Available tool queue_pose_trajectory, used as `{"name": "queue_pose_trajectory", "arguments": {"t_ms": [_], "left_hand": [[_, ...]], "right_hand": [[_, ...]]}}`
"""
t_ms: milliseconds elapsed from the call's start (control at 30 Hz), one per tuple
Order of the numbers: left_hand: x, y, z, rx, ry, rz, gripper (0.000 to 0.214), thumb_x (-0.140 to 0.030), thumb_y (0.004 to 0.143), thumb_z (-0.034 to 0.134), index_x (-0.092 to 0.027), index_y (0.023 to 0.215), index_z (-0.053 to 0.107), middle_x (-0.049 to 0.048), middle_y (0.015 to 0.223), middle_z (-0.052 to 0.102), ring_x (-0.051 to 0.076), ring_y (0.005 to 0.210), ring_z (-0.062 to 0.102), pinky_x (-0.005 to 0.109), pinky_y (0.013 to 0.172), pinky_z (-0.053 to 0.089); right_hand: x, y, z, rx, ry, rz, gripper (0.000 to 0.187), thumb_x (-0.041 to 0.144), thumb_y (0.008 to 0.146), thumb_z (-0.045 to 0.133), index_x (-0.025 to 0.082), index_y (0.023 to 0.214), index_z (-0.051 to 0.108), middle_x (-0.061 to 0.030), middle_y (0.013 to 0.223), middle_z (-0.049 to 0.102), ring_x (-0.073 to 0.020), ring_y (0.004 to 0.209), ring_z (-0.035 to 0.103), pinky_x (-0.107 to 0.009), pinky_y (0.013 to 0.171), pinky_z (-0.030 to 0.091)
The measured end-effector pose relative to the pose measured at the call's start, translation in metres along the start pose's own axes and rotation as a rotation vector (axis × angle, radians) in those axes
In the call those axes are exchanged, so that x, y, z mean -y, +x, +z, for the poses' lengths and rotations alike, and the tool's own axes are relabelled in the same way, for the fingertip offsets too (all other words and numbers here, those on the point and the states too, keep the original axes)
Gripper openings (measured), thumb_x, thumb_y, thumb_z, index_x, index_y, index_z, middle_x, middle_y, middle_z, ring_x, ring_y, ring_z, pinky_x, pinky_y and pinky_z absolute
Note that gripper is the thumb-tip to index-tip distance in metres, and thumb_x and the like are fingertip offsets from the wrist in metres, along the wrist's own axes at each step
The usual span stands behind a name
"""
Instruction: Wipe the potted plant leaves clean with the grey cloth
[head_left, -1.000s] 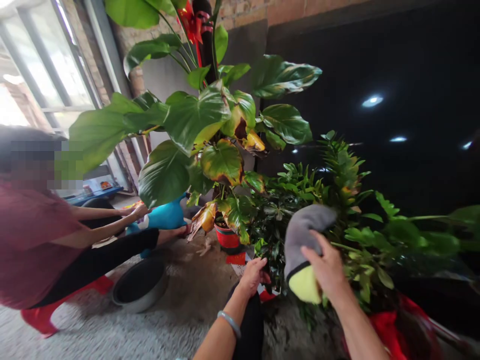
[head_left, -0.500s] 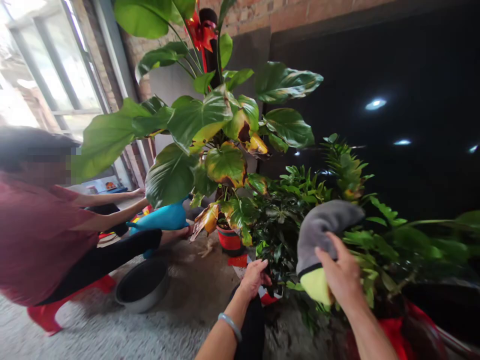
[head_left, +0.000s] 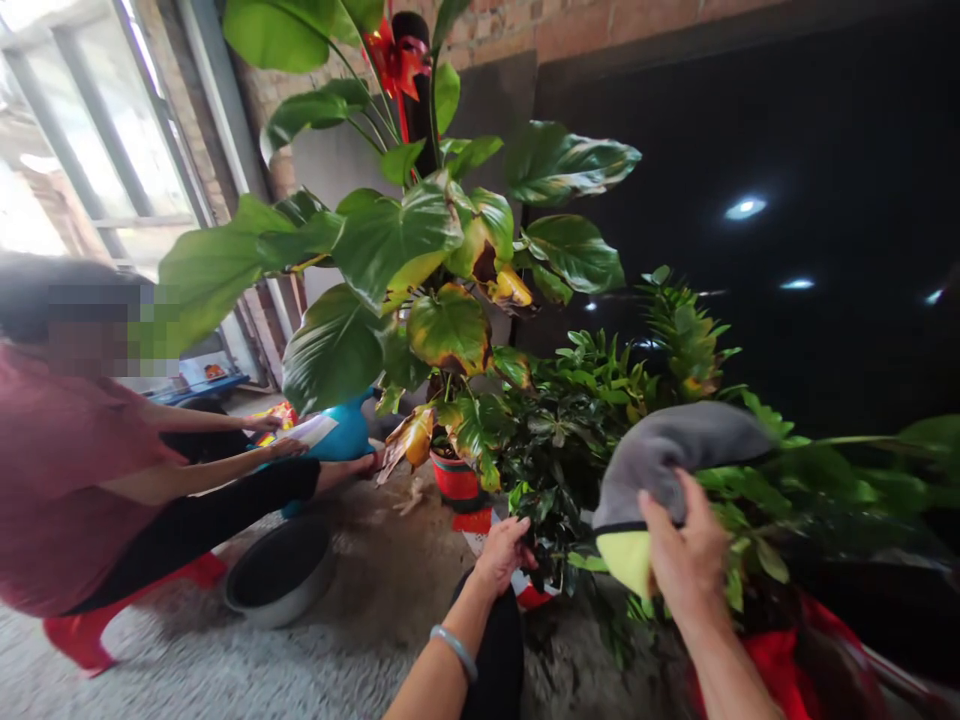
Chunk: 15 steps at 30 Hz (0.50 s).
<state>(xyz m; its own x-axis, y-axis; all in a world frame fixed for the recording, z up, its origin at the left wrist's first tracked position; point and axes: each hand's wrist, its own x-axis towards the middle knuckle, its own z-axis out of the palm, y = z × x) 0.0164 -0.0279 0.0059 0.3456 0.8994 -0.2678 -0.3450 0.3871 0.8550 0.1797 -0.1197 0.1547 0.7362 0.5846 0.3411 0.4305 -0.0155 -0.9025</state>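
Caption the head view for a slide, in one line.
Right hand with a cloth, left hand by dark foliage, a person seated near a basin.

Basin (head_left: 304, 597) left of potted plant (head_left: 450, 325); cloth (head_left: 637, 470) right, before foliage (head_left: 551, 440).

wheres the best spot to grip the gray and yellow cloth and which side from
Probably best to pinch the cloth at its gray middle, from the near side, where the right hand grips it. It looks soft and bunched there, gray end spreading right, yellow part hanging lower left, so a central hold leaves both free.
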Motion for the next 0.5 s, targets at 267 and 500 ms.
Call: {"name": "queue_pose_trajectory", "arguments": {"t_ms": [267, 500], "left_hand": [[-0.004, 0.000, -0.003, -0.072, -0.043, 0.005, 0.045, -0.051, 0.046, 0.081, -0.018, 0.059, 0.053, -0.0028, 0.047, 0.053, 0.010, 0.039, 0.045, 0.025, 0.045, 0.033], [-0.005, -0.003, 0.002, -0.047, 0.003, 0.023, 0.041, -0.051, 0.053, 0.076, -0.019, 0.058, 0.051, -0.0037, 0.046, 0.054, 0.008, 0.034, 0.039, 0.026, 0.045, 0.035]], "right_hand": [[-0.045, -0.058, -0.016, 0.502, 0.045, 0.084, 0.051, 0.047, 0.056, 0.057, 0.021, 0.098, 0.070, -0.0108, 0.104, 0.073, -0.0327, 0.102, 0.065, -0.042, 0.090, 0.050], [0.014, -0.004, -0.003, 0.057, -0.014, 0.017, 0.063, 0.048, 0.061, 0.055, 0.015, 0.114, 0.065, -0.0152, 0.103, 0.071, -0.0341, 0.098, 0.065, -0.045, 0.087, 0.049]]}}
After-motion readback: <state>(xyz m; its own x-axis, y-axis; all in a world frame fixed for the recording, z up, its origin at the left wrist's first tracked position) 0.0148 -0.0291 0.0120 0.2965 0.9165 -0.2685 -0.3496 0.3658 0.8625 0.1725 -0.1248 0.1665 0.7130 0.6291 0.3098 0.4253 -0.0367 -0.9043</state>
